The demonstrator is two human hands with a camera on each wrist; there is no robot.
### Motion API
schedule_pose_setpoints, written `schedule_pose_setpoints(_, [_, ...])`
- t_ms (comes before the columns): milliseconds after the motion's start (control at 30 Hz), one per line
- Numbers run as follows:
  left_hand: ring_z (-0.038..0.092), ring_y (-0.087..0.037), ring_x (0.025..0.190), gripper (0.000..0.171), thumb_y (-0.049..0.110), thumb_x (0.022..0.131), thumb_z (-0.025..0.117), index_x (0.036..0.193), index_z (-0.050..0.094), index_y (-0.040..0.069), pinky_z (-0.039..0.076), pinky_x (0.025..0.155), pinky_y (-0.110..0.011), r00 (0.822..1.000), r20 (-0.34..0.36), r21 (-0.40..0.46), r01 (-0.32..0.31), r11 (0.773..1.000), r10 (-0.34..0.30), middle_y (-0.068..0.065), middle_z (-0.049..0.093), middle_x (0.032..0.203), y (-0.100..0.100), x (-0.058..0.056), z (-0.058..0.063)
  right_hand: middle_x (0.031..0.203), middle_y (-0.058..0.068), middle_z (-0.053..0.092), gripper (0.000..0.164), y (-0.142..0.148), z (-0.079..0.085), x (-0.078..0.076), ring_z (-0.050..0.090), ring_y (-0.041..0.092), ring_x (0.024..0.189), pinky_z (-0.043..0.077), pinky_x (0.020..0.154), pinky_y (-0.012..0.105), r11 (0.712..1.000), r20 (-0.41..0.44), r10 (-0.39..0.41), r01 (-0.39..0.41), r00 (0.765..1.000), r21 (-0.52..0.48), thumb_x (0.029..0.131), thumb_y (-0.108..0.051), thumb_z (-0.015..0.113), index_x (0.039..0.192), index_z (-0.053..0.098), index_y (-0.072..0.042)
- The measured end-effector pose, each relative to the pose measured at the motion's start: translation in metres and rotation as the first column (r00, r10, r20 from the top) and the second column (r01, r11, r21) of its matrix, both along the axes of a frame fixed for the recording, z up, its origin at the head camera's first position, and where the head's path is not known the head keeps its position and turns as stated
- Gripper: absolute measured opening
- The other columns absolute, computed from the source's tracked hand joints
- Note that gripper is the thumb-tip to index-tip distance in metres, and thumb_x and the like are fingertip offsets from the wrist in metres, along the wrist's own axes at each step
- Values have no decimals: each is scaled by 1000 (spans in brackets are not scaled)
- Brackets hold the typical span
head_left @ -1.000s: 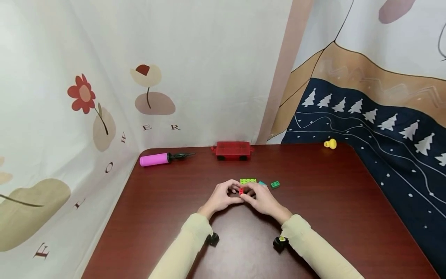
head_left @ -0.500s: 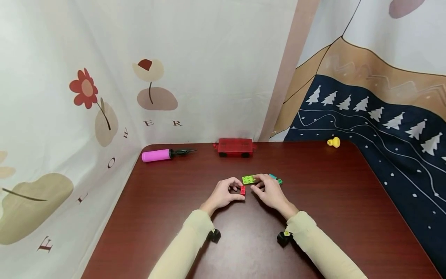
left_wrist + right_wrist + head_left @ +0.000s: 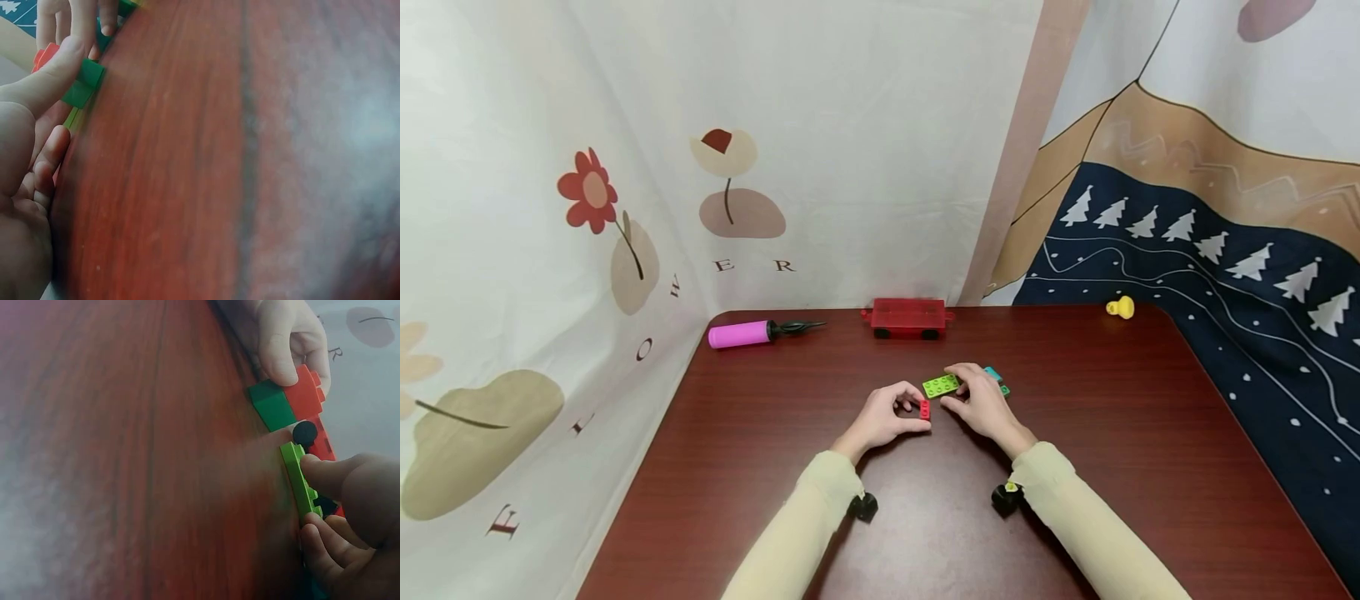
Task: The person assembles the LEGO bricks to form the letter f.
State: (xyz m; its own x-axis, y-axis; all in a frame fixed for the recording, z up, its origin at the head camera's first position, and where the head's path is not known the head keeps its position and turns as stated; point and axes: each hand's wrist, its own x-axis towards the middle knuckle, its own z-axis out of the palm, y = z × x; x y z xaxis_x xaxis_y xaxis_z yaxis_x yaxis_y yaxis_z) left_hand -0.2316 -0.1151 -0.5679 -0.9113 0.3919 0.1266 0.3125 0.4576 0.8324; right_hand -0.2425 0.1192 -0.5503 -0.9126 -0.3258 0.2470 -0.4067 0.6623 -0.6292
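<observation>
My left hand [image 3: 880, 419] pinches a small red toy brick [image 3: 925, 409] between thumb and fingers. A dark green brick [image 3: 272, 405] sits against the red one's underside in the right wrist view. To the right, my right hand [image 3: 987, 407] has curled fingers and thumb at the right end of a flat lime green brick [image 3: 941, 386], gripping it close over the table. Just beyond that hand, a teal brick [image 3: 992, 372] and another green brick [image 3: 1005, 390] show, partly hidden by the fingers.
A red toy wagon [image 3: 909, 314] with black wheels stands at the table's [image 3: 760, 467] back edge. Left of it lies a pink pump [image 3: 740, 334] with a black end. A yellow knob-shaped piece [image 3: 1121, 307] sits at the back right. Printed curtains [image 3: 865, 167] hang behind.
My right hand has left the red brick and moved right to the lime green brick, which is now turned at an angle. My left hand keeps holding the red brick.
</observation>
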Motion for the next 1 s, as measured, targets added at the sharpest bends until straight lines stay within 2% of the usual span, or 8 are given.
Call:
schedule_pose_setpoints(233, [63,-10,89,35,23,79,95,105,72,18,53,79,-26,1000,15,10,0,1000,0,5,72,99,1,0,2,135,18,64,58,-5,1,-8,57,10,74,50,73,32,999,63,23,-26,998,37,89,-18,87,142,64,-5])
schedule_pose_setpoints(333, [63,-10,89,35,24,79,95,106,72,19,52,79,-26,1000,13,5,0,1000,0,6,72,99,1,0,1,134,18,62,58,-6,0,-9,55,9,70,49,75,33,998,81,14,-18,997,53,89,-20,87,141,66,-7])
schedule_pose_setpoints(400, [63,-10,89,35,24,80,95,106,72,19,53,79,-26,1000,11,0,-2,1000,2,6,72,99,1,0,0,132,18,61,57,-8,-2,-10,56,13,74,49,77,36,998,81,0,-5,997,63,88,-22,88,139,68,-9])
schedule_pose_setpoints(567, [63,-13,90,35,25,80,95,106,72,18,53,79,-27,1000,10,0,-9,1000,9,5,71,98,1,2,0,122,12,61,50,-10,-7,-11,58,23,99,50,83,39,994,81,-31,23,996,102,87,-27,88,134,73,-14])
schedule_pose_setpoints(633, [63,-14,90,35,25,80,95,106,72,18,53,79,-27,1000,8,1,-13,1000,12,5,71,98,1,2,0,117,10,62,47,-10,-8,-11,57,23,104,50,84,40,994,79,-33,24,996,110,87,-27,88,131,75,-15])
schedule_pose_setpoints(800, [63,-13,91,36,24,80,95,107,72,19,53,80,-27,1000,12,2,-14,1000,14,5,71,99,1,2,0,110,8,64,40,-10,-8,-12,58,23,101,51,82,40,994,86,-32,23,996,103,88,-27,88,124,78,-15])
schedule_pose_setpoints(1000, [63,-14,91,36,26,80,95,106,71,19,53,80,-28,1000,9,-2,-12,1000,12,5,71,98,1,3,0,116,11,65,37,-8,-6,-12,60,25,103,50,88,43,997,91,-28,21,995,71,92,-27,84,125,75,-11])
